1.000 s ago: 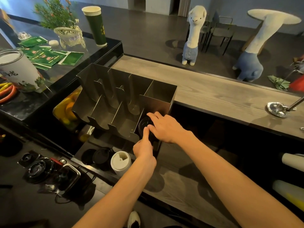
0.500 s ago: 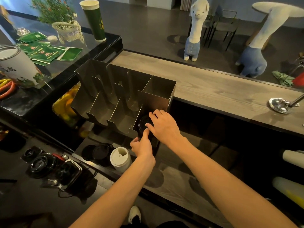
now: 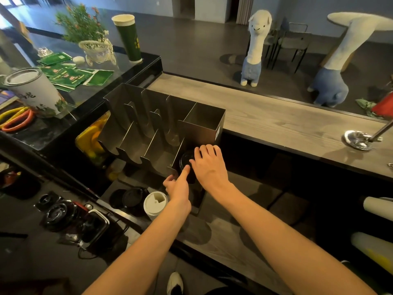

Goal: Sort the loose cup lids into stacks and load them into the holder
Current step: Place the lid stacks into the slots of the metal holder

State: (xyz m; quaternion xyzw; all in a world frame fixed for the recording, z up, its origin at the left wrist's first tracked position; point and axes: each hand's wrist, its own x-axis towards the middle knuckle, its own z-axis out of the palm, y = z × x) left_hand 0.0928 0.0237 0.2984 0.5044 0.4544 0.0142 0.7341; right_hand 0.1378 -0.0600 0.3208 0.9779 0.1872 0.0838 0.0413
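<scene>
Nearest to us, both bare forearms reach forward over the dark work surface. Our left hand (image 3: 178, 188) has its index finger extended, the tip touching the near edge of the stack of black lids (image 3: 187, 161); its other fingers curl in loosely and grip nothing that we can make out. Our right hand (image 3: 209, 165) lies just right of the left, palm down and fingers spread, resting across the top and right side of that same stack; whether it grips the stack or only presses on it we cannot tell.

The stack sits between the two hands, at the front of the rightmost slot of the steel holder (image 3: 204, 122). The holder's other slots, running left from our hands, show only bare metal.

Just left of and nearer than the left hand stands a white lid stack (image 3: 155, 204), and beside that, further left, more black lids (image 3: 131, 196) lie loose. Further left again, well apart from both hands, are several larger dark lids (image 3: 58, 213).

Beyond the hands, past the holder, runs the wooden counter (image 3: 276, 124). Far left stands a tall green cup (image 3: 127, 38).
</scene>
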